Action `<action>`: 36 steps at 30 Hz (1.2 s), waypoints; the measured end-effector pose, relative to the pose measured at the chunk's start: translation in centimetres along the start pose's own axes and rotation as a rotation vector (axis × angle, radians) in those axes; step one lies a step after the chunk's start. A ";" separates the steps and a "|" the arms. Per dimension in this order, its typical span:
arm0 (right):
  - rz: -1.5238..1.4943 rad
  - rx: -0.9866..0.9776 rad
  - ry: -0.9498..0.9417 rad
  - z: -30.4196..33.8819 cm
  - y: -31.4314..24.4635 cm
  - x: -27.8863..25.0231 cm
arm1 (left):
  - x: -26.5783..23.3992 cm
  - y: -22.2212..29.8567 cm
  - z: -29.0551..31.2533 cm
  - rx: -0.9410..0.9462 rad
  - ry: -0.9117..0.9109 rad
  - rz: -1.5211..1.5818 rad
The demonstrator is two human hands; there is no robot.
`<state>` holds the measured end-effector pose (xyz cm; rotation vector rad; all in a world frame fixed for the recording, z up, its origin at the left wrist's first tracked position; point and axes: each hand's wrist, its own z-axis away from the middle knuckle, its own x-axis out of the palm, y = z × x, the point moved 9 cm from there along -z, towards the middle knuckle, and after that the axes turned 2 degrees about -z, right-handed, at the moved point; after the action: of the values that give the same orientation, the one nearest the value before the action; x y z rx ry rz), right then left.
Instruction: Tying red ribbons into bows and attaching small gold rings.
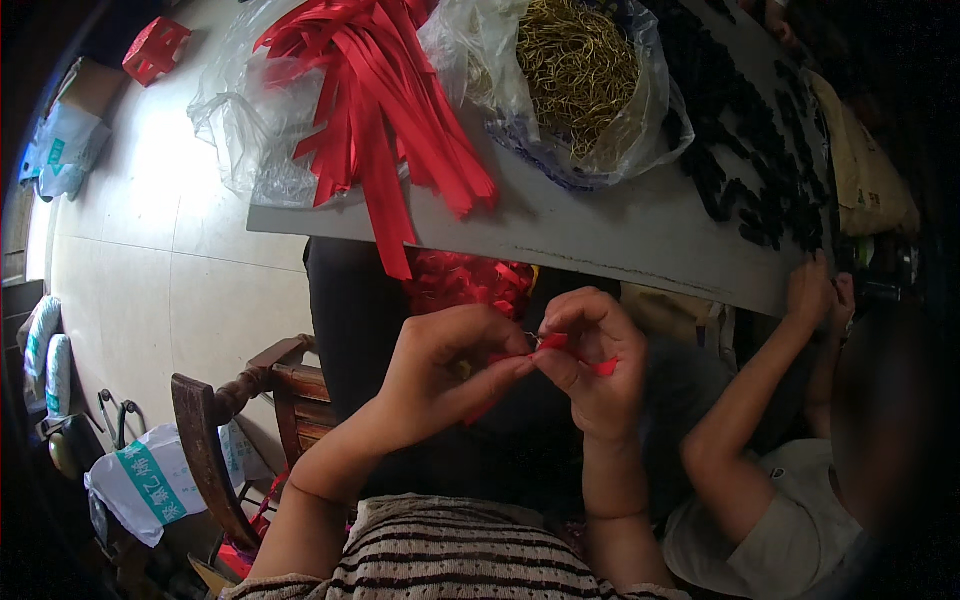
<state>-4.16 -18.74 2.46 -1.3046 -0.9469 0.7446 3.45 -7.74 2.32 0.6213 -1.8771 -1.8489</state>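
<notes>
Above my lap, my left hand (445,368) and my right hand (597,362) meet with their fingertips pinched close together. Between them is a short piece of red ribbon (553,342), one end of which pokes out past the right fingers. A small thin metal bit shows at the fingertips, too small to make out fully. Just beyond my hands, below the table edge, lies a heap of folded red ribbon pieces (470,285). Long red ribbon strips (400,110) lie on the grey table (480,235), several hanging over its edge.
A plastic bag of gold-coloured wire pieces (580,75) stands on the table. Many black fuzzy pieces (755,150) lie at its right, where another person's hands (812,290) are. A wooden chair (215,430), white sacks (150,480) and a red stool (155,50) stand at left.
</notes>
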 end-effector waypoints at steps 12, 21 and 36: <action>-0.182 0.140 0.058 1.1 1.5 0.6 | -0.2 -2.3 0.2 -0.069 0.091 0.306; -0.166 0.203 0.016 0.9 1.6 0.4 | 0.0 -2.1 0.2 -0.202 -0.037 0.430; -0.239 0.129 0.227 2.6 1.6 0.7 | -0.5 1.5 0.0 0.215 0.065 -0.181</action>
<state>-6.01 -16.71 0.98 -1.1137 -0.8387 0.4540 3.84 -7.44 3.85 0.9401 -2.0513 -1.7213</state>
